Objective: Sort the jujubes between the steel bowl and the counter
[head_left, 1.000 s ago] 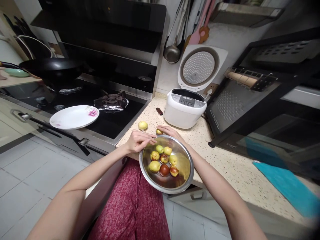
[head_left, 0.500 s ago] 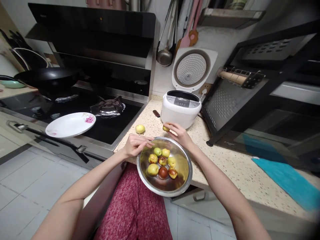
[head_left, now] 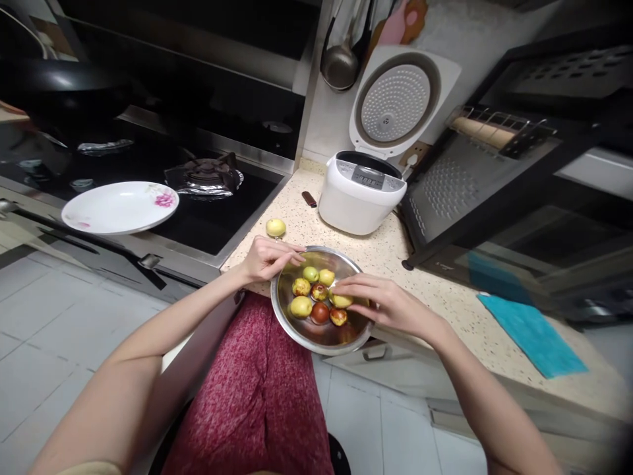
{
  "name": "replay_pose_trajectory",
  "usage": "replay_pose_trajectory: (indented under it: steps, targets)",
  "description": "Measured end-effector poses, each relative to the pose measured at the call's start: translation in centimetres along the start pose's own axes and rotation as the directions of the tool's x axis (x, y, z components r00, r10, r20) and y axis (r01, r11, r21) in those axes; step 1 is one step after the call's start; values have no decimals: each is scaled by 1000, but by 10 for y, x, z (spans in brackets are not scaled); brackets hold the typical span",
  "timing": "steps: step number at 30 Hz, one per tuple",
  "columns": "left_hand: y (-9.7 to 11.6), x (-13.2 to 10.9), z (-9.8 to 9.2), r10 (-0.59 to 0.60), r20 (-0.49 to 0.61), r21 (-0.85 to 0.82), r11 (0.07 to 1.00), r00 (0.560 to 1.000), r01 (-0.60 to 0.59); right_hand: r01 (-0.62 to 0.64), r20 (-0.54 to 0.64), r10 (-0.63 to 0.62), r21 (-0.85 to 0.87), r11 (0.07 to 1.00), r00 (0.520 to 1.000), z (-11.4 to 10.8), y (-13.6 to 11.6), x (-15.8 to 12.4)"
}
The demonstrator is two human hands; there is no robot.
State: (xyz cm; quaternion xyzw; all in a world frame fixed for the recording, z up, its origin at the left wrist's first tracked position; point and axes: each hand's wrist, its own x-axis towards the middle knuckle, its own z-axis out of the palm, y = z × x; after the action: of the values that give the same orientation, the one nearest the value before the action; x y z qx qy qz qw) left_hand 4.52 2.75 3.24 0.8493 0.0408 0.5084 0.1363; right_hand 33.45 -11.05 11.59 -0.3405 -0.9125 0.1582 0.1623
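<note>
Left hand [head_left: 270,258] is pinched shut on the near-left rim of the steel bowl [head_left: 289,324], which overhangs the tabletop [head_left: 445,297] edge. Right hand [head_left: 383,305] is low over the bowl, fingertips curled around a yellow-green jujube [head_left: 341,301] that is already down among the other jujubes [head_left: 301,307]; firmness of the grip is hard to tell. About seven more green, yellow and red ones lie in the bowl. A loose jujube [head_left: 275,227] sits on the tabletop just beyond the left hand, still outside the bowl. An open rice cooker [head_left: 363,201] is beyond both hands, a white plate [head_left: 119,206] far left.
</note>
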Motion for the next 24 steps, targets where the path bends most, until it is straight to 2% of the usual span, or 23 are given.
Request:
replay_pose_trajectory:
  steps: [9,15,20,24]
  targets:
    - [1,-1,2,-29,-17,12,1000,999,29,-67,118,96,-230,971,988,5,-16,14]
    - [2,0,1,4,-22,58,998,1000,-2,-23,136,67,-299,954,988,8,-18,16]
    - [1,1,2,126,-73,69,990,989,-121,-66,112,105,-308,949,988,8,-20,21]
    - [8,-2,0,263,-82,87,963,961,-256,-17,157,75,-342,939,985,7,-23,29]
